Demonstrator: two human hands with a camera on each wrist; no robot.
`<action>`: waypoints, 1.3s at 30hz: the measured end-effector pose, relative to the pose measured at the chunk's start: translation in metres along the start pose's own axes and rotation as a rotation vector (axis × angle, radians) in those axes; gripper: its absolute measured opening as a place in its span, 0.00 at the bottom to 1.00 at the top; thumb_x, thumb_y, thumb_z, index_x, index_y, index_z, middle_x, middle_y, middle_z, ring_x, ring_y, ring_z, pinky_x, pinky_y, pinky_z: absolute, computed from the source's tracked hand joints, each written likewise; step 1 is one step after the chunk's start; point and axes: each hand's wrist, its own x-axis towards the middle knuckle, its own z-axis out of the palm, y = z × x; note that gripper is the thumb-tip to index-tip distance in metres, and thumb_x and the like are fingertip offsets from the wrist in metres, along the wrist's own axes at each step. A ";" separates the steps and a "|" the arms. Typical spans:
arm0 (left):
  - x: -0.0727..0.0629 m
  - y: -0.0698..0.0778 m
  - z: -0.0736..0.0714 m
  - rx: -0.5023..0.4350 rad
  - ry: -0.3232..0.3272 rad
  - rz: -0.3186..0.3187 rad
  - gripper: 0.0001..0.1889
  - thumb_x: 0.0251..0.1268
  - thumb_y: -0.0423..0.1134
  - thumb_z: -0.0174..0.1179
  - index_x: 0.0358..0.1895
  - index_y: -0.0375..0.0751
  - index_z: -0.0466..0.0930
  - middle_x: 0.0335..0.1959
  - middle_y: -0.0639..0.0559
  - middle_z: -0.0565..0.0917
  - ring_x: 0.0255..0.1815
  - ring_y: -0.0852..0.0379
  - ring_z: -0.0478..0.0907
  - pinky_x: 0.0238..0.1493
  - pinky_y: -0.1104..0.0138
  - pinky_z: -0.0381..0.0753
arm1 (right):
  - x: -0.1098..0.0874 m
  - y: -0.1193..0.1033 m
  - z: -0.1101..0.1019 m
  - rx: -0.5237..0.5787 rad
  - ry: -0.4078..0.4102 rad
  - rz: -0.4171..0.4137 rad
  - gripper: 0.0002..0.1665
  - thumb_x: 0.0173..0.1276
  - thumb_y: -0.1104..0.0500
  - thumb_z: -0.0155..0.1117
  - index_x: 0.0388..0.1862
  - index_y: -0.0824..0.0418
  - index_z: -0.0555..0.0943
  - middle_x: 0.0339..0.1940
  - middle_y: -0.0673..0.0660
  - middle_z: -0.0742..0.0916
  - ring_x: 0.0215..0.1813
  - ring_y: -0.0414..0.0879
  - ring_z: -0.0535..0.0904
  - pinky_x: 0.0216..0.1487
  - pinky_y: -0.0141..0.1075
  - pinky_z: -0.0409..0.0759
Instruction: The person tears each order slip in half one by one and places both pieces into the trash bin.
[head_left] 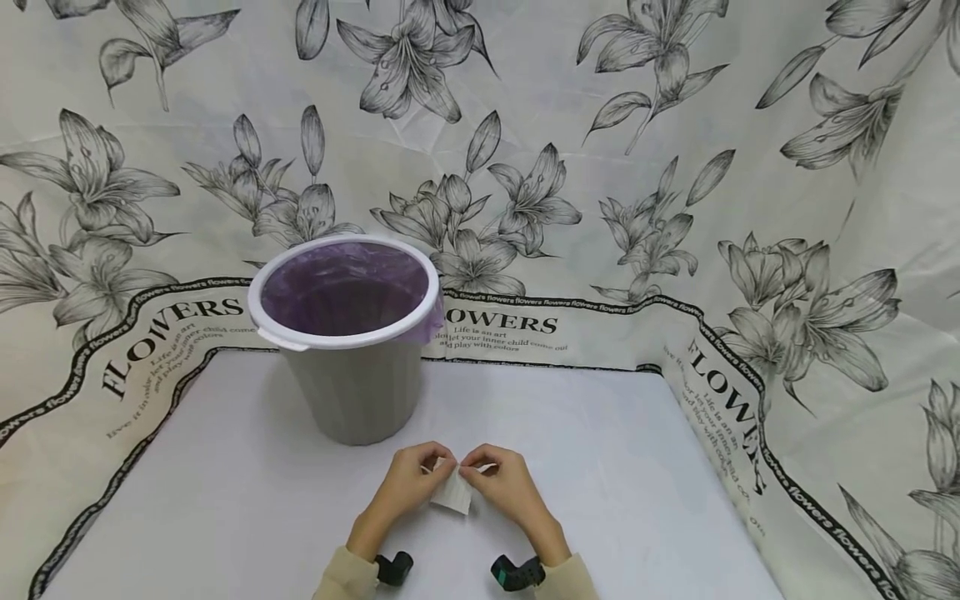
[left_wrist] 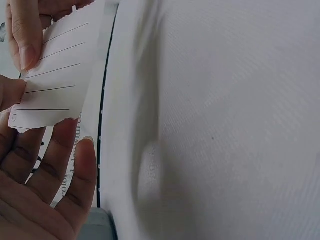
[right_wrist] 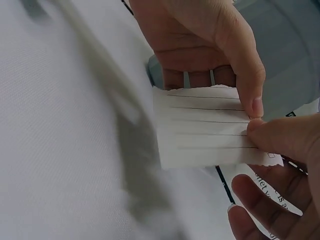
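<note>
A small slip of white lined paper (head_left: 453,495) hangs between both hands, above the white table. Its short ends are ragged, as the left wrist view of the lined paper (left_wrist: 57,65) shows. My left hand (head_left: 407,482) pinches the upper edge with thumb and fingertips. Right beside it, thumb tips nearly meeting, my right hand (head_left: 510,486) pinches the same edge. In the right wrist view, several fingers of the right hand (right_wrist: 292,145) lie behind the slip and are partly hidden. Ruled lines and a tiny printed box mark the paper (right_wrist: 200,135).
A grey bin (head_left: 360,396) with a white rim and a purple liner (head_left: 345,283) stands beyond the hands, to the left. Flower-printed cloth (head_left: 525,333) surrounds the white tabletop (head_left: 600,467) at the back and sides. Each wrist wears a black camera strap (head_left: 517,573).
</note>
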 end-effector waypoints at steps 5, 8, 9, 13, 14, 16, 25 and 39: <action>-0.001 -0.003 -0.001 -0.003 -0.004 0.004 0.04 0.69 0.37 0.66 0.35 0.48 0.87 0.30 0.59 0.84 0.30 0.67 0.73 0.34 0.72 0.74 | -0.001 0.001 0.005 -0.008 0.011 -0.004 0.04 0.69 0.57 0.73 0.35 0.57 0.87 0.35 0.49 0.90 0.41 0.39 0.85 0.42 0.35 0.85; 0.000 -0.006 0.000 -0.001 -0.010 0.008 0.04 0.69 0.37 0.66 0.35 0.48 0.87 0.31 0.59 0.85 0.31 0.68 0.73 0.35 0.72 0.74 | -0.001 0.002 0.005 -0.011 0.017 -0.008 0.04 0.68 0.58 0.73 0.34 0.58 0.87 0.35 0.49 0.90 0.39 0.38 0.85 0.42 0.35 0.85; 0.000 -0.006 0.000 0.001 -0.014 0.006 0.04 0.69 0.37 0.65 0.35 0.48 0.88 0.31 0.58 0.86 0.31 0.67 0.73 0.36 0.71 0.74 | -0.002 0.002 0.005 -0.011 0.017 -0.007 0.04 0.68 0.58 0.73 0.34 0.58 0.87 0.35 0.48 0.90 0.39 0.38 0.84 0.42 0.35 0.85; 0.000 -0.008 0.001 0.006 -0.034 -0.027 0.04 0.69 0.38 0.65 0.35 0.47 0.88 0.32 0.58 0.86 0.33 0.66 0.73 0.38 0.71 0.74 | -0.004 0.003 0.006 -0.001 0.012 0.001 0.04 0.68 0.59 0.74 0.35 0.58 0.87 0.35 0.48 0.89 0.39 0.37 0.83 0.43 0.35 0.85; 0.000 -0.009 0.001 0.010 -0.039 -0.036 0.04 0.69 0.39 0.65 0.35 0.47 0.88 0.32 0.58 0.85 0.33 0.66 0.73 0.38 0.71 0.73 | -0.005 0.003 0.006 0.004 0.011 0.002 0.04 0.68 0.59 0.74 0.35 0.58 0.87 0.35 0.48 0.89 0.39 0.36 0.83 0.43 0.35 0.85; 0.000 -0.009 0.001 0.008 -0.046 -0.050 0.04 0.69 0.39 0.65 0.35 0.46 0.88 0.31 0.58 0.84 0.32 0.65 0.72 0.37 0.71 0.72 | -0.005 0.004 0.007 0.008 0.008 0.006 0.05 0.68 0.58 0.74 0.35 0.59 0.87 0.35 0.49 0.89 0.39 0.36 0.83 0.43 0.35 0.85; 0.000 -0.009 -0.001 -0.005 -0.056 -0.076 0.05 0.69 0.38 0.66 0.35 0.44 0.89 0.21 0.61 0.71 0.24 0.67 0.65 0.27 0.73 0.64 | -0.005 0.004 0.010 0.001 0.018 -0.005 0.04 0.68 0.58 0.74 0.35 0.57 0.87 0.36 0.47 0.89 0.39 0.37 0.83 0.44 0.35 0.85; -0.001 -0.011 -0.006 -0.148 -0.080 -0.161 0.08 0.72 0.39 0.63 0.37 0.40 0.88 0.37 0.51 0.89 0.35 0.65 0.79 0.36 0.72 0.77 | -0.005 0.005 0.011 0.023 0.025 -0.009 0.02 0.68 0.59 0.74 0.36 0.55 0.88 0.35 0.47 0.90 0.40 0.37 0.84 0.45 0.39 0.86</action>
